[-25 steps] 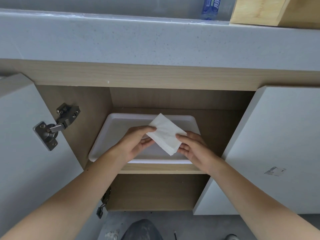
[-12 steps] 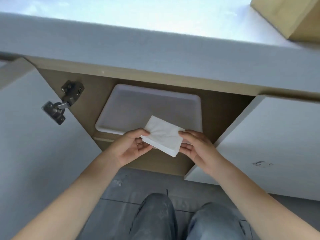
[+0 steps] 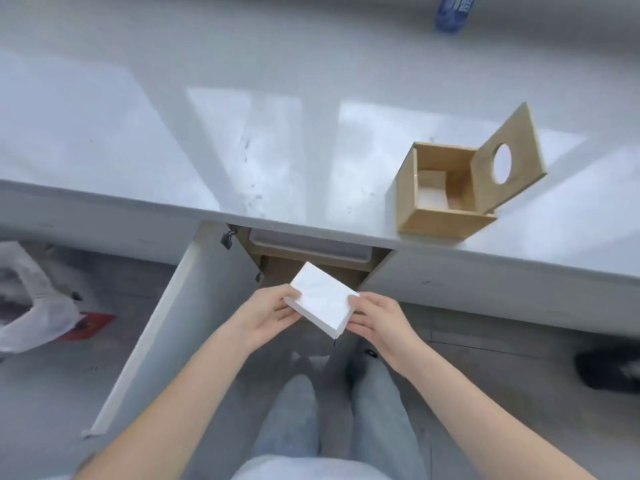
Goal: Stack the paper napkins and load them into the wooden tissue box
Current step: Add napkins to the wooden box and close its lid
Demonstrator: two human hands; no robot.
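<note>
Two hands hold one squared-up stack of white paper napkins [image 3: 320, 304] between them, in the air in front of the open cupboard and below the near edge of the worktop [image 3: 173, 140]. The left hand [image 3: 266, 315] pinches the stack's left corner, thumb on top and fingers curled beneath; the right hand [image 3: 375, 318] grips the right corner in the same way, thumb tip on the top sheet. The stack is turned so that one corner points near and another far, and its layered edge shows along the near right side.

On the worktop, to the right and close to its near edge, stands the wooden tissue box [image 3: 440, 199], well apart from the stack. Its hinged lid [image 3: 509, 164], with a round hole cut through it, stands swung open on the box's right side. Inside the box a few white napkins [image 3: 431, 190] already lie on the bottom.

Under the worktop the left cupboard door [image 3: 156, 327] is swung out towards the near side, its hinge [image 3: 227, 239] visible at the top. The rim of a white tray [image 3: 308, 245] shows on the shelf inside the cupboard, just below the worktop edge. A blue-labelled bottle [image 3: 453, 12] lies blurred at the far right of the worktop. On the floor at the left sits a white plastic bag [image 3: 31, 299] beside something red [image 3: 86, 325]. The person's grey trouser legs [image 3: 332, 417] fill the near middle.
</note>
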